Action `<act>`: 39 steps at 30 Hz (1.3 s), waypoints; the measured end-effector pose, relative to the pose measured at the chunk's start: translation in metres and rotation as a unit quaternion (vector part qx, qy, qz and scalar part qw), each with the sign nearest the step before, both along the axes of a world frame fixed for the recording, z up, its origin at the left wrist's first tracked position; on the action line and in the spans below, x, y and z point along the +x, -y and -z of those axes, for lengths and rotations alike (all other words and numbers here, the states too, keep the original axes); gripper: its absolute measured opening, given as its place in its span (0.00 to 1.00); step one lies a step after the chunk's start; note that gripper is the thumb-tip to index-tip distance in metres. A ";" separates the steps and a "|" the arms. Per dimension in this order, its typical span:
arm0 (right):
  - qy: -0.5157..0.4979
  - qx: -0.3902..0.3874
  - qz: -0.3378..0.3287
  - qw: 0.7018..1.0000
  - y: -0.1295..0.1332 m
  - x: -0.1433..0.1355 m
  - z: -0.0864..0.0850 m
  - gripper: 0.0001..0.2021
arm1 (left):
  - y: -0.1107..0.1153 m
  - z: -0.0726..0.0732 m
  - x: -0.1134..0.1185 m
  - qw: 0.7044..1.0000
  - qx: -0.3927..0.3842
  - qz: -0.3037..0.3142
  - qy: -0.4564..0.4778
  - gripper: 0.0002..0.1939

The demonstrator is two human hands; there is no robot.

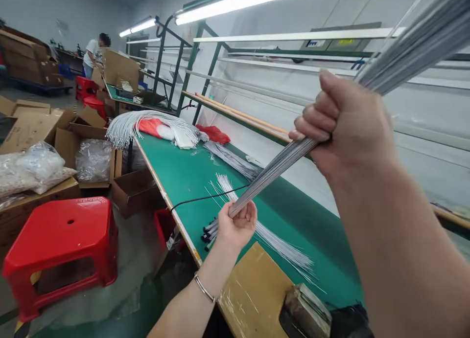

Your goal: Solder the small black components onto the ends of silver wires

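Grey, thin strands make up the bundle [279, 167] held up over the green desk [172, 164]; it slants from low at the left hand [238, 223] up past the right hand [345, 118] and out of view at the top corner. The right grip is clenched round the strands partway along. The left one cups the lower end, fingers curled; whether they press on it, I cannot tell. Beneath, loose strands [286, 245] lie on the desk, and a black cable [205, 198] runs across to the bundle's edge. The step in hand looks like steadying the gathered strands, perhaps evening their lower ends. The next move seems to call for a firm right grip and a palm squarely under the tips, lest some slip out.
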State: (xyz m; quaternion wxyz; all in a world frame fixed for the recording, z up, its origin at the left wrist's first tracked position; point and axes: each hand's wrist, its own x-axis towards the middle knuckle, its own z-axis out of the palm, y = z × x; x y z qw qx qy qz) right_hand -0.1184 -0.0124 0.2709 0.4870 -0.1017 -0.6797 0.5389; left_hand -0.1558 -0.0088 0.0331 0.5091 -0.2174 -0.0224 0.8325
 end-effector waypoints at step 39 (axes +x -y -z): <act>-0.051 -0.002 -0.039 0.998 -0.021 0.018 0.049 0.35 | 0.000 0.036 0.002 0.985 0.109 0.129 -0.043 0.43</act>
